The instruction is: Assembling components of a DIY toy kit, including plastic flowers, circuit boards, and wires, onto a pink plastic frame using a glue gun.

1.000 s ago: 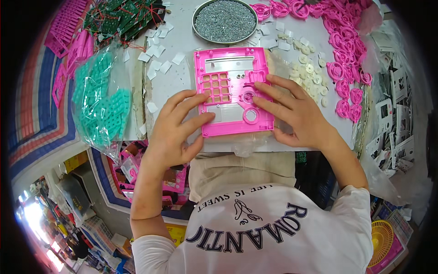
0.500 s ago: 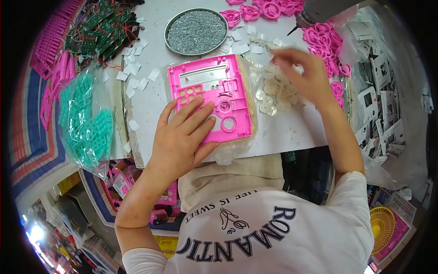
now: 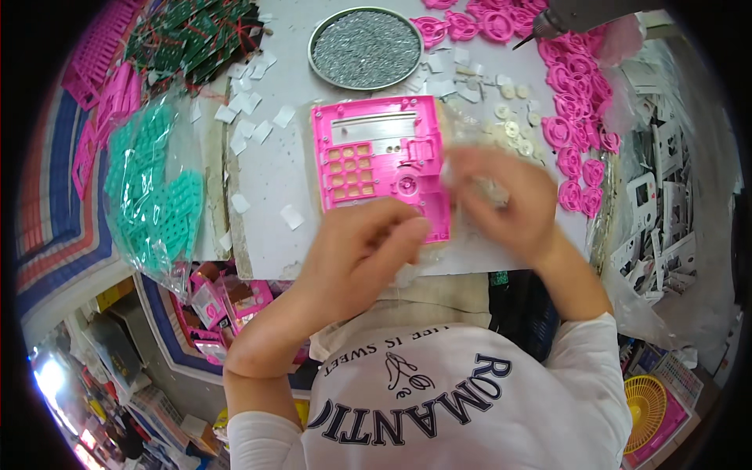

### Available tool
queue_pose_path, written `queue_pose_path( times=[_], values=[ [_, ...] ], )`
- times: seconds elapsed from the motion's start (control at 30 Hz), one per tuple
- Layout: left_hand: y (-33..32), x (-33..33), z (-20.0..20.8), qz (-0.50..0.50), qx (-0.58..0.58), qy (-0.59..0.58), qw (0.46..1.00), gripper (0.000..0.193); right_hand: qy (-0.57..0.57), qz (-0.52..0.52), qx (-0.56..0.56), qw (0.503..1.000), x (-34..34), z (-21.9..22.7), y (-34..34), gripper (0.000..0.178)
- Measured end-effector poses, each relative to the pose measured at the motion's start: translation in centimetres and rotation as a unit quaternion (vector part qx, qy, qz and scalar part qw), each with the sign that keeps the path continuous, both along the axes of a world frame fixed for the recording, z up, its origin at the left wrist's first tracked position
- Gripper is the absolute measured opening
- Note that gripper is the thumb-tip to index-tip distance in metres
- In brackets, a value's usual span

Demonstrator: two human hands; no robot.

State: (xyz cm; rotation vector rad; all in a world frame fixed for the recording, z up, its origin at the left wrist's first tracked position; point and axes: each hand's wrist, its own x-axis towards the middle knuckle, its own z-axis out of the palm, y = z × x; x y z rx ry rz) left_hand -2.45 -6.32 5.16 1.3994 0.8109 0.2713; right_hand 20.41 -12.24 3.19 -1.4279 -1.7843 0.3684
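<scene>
Beneath left grip (image 3: 364, 252), lower part of pink plastic panel (image 3: 384, 168), clear plastic (image 3: 464, 124) poking out around it on white counter (image 3: 270, 168). Left grip curled in, can't tell if it's pinching anything. Right grip (image 3: 505, 196) just beside panel's right edge, pretty blurry, fingers bent, contents anyone's guess. Cream discs (image 3: 513, 129) just beyond right grip, pink ring parts (image 3: 576, 94) farther right.

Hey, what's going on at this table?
A person is working bare-handed around a pink plastic casing. Their left hand is over its lower part; their right hand, blurred, is by its right edge, near some pale discs. I can't tell whether either holds anything. Small metal pieces fill a round dish beyond.
</scene>
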Motion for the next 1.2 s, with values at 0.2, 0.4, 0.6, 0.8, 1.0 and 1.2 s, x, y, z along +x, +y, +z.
queue_pose_path(
  times=[0.2, 0.4, 0.6, 0.8, 1.0, 1.2],
  values=[
    [-1.4, -1.7, -1.2, -0.038, -0.087, -0.057, 0.994, 0.015, 0.147, 0.146, -0.083, 0.975, -2.4, 1.4, -3.0, 0.026],
    [-1.2, -2.2, -0.7, -0.041, -0.065, -0.029, 0.997, 0.015, 0.049, 0.102, -0.061, 0.992, -3.7, 1.1, -1.6, 0.021],
    [-0.8, -2.6, -0.9, -0.033, -0.007, -0.025, 0.999, 0.013, -0.048, 0.150, 0.005, 0.987, -3.1, 1.1, -0.2, 0.021],
    [2.4, -0.9, -3.4, 0.071, 0.453, 0.013, 0.888, 0.010, -0.024, 0.035, -0.060, 0.997, -0.8, 1.0, -0.2, 0.015],
    [3.1, 1.6, -4.8, 0.009, 0.522, 0.015, 0.853, 0.013, 0.017, 0.007, -0.072, 0.997, -0.1, 0.2, -1.2, 0.011],
    [2.6, 2.9, -5.2, 0.021, 0.509, 0.082, 0.857, 0.020, 0.038, -0.009, -0.059, 0.998, 0.8, -0.3, -2.1, 0.011]
  ],
)
